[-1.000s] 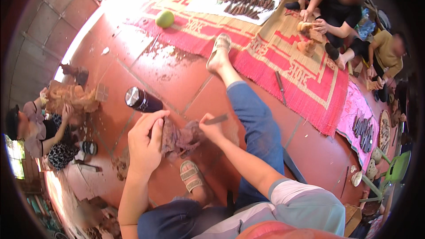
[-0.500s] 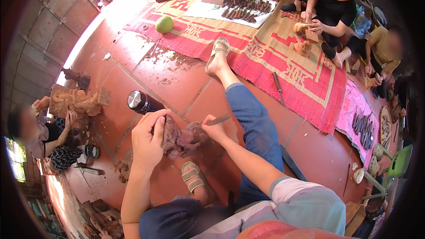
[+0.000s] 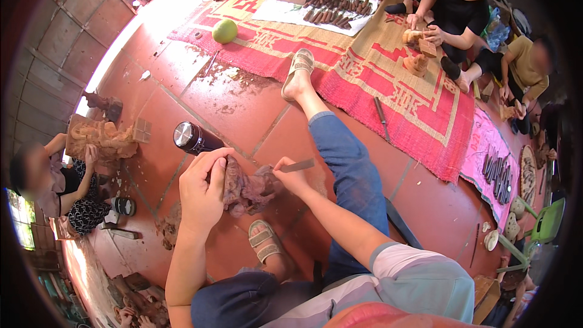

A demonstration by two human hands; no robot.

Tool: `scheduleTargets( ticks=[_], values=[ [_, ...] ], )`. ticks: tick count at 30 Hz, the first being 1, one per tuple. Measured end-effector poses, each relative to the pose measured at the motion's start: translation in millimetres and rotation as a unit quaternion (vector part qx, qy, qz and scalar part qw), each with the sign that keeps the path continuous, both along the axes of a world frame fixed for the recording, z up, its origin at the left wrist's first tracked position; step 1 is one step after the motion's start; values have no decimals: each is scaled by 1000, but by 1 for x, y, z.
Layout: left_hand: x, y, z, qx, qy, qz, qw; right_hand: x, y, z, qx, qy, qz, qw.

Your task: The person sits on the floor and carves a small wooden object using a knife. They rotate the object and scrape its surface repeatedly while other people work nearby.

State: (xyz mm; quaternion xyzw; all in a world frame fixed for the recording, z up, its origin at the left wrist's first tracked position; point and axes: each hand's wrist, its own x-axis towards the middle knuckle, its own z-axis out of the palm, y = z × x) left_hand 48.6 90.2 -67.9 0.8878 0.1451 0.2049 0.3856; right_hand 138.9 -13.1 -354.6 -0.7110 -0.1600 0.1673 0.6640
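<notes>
You sit on the red tile floor [image 3: 243, 115] with your right leg [image 3: 340, 164] stretched out toward the red patterned mat [image 3: 388, 85], its sandalled foot at the mat's near edge. Across that mat a person in black [image 3: 455, 6] works on a pale carving. To your left another person [image 3: 54, 188] leans over a larger wood carving [image 3: 100, 140].

Between your hands, just above your bent left foot [image 3: 264, 243], is the brown wood carving [image 3: 246, 188], resting low by the floor. Your left hand [image 3: 203, 191] is wrapped around its left end, fingers closed tight over the wood. Your right hand [image 3: 291, 176] pinches a flat metal chisel [image 3: 297, 166], its blade pointing right and away from the piece, and the hand touches the carving's right end.

A dark metal flask [image 3: 194, 138] lies on the tiles just beyond your left hand. A green round fruit [image 3: 225, 30] sits far off on the mat's left corner.

Compared with a second ago, your left hand has closed down further over the carving, and the chisel keeps much the same angle. The flask and the fruit have not shifted.
</notes>
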Motion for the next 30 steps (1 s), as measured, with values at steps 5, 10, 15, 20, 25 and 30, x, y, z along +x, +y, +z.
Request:
scheduleTargets(
  ticks=[5, 10, 15, 20, 25, 30],
  values=[
    [-2, 0, -2, 1, 0, 5, 1000, 2, 0, 5, -10, 31, -2, 999],
    [-1, 0, 1, -1, 9, -2, 1000, -3, 0, -1, 2, 4, -3, 1000],
    [0, 0, 0, 7, 4, -5, 1000, -1, -6, 3, -5, 43, 8, 999],
    [-1, 0, 1, 6, 0, -1, 1000, 0, -6, 13, 18, 94, 18, 995],
    [1, -1, 2, 12, 2, -1, 1000, 0, -4, 10, 3, 48, 11, 999],
    [0, 0, 2, 13, -3, -4, 1000, -2, -1, 4, -2, 29, 6, 1000]
  ],
)
